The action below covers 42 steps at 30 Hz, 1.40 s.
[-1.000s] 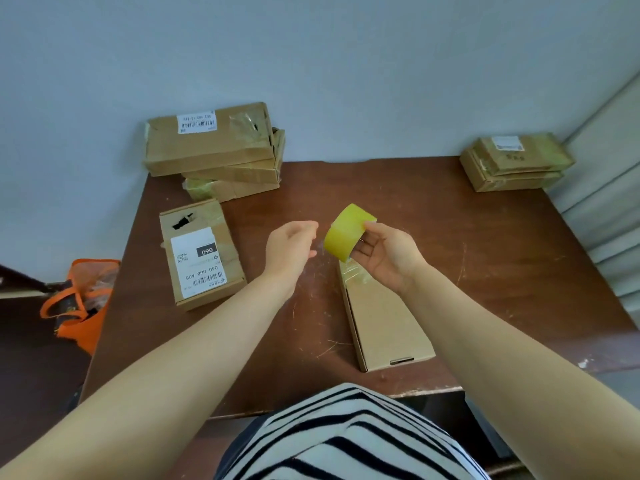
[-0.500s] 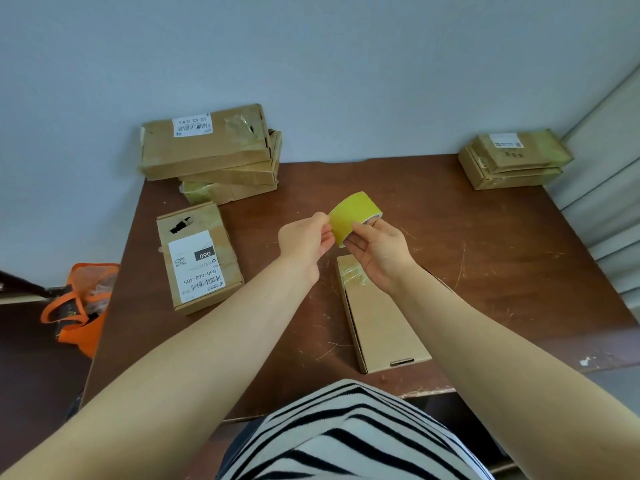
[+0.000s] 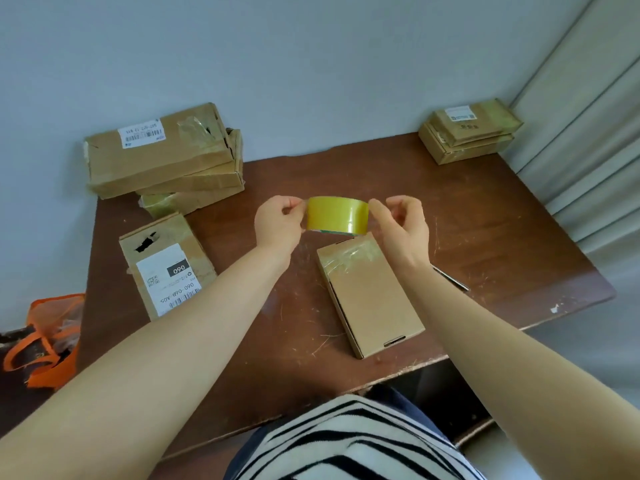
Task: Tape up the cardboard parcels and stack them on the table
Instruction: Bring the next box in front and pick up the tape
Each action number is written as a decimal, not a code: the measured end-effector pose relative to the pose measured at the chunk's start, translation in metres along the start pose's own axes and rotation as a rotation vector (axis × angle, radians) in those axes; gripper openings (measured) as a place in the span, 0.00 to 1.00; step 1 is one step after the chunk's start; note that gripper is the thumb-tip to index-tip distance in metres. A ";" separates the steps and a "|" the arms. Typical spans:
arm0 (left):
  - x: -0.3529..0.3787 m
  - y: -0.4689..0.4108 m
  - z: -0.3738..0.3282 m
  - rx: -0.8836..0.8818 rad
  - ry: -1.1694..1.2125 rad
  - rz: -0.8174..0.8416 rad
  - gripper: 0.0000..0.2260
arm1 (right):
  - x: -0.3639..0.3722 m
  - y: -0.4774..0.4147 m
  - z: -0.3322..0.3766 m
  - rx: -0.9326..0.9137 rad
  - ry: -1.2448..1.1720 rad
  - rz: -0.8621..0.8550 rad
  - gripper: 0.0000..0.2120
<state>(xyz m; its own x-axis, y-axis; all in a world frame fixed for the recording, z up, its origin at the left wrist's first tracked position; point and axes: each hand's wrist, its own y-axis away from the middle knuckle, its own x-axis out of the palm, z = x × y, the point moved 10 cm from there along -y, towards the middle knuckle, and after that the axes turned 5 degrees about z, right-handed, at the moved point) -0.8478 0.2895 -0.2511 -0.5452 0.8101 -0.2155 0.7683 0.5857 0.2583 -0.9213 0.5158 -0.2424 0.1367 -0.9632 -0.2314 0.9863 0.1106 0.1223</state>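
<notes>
Our left hand and right hand cover the sides of the tape roll. The label on the far right parcel is too small to read; the orange bag runs off the left edge.

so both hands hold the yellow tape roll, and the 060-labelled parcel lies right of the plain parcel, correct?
No: the head view shows the 060-labelled parcel left of the plain parcel. The left hand and right hand do hold the yellow tape roll.
</notes>
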 end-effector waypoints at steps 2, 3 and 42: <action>0.016 0.000 -0.007 0.039 -0.041 0.068 0.06 | 0.009 0.001 0.016 -0.162 0.170 0.172 0.17; 0.025 0.001 -0.009 0.049 -0.047 0.095 0.07 | 0.014 0.002 0.018 -0.177 0.218 0.254 0.15; 0.274 -0.038 0.054 -0.461 0.013 -0.005 0.06 | -0.199 -0.226 -0.121 0.096 1.489 0.661 0.22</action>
<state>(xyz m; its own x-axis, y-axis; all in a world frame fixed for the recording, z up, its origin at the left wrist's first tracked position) -1.0082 0.4886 -0.3706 -0.5545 0.8061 -0.2066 0.5380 0.5367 0.6500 -1.1604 0.7124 -0.3407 0.5291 0.3233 -0.7845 0.7217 0.3148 0.6165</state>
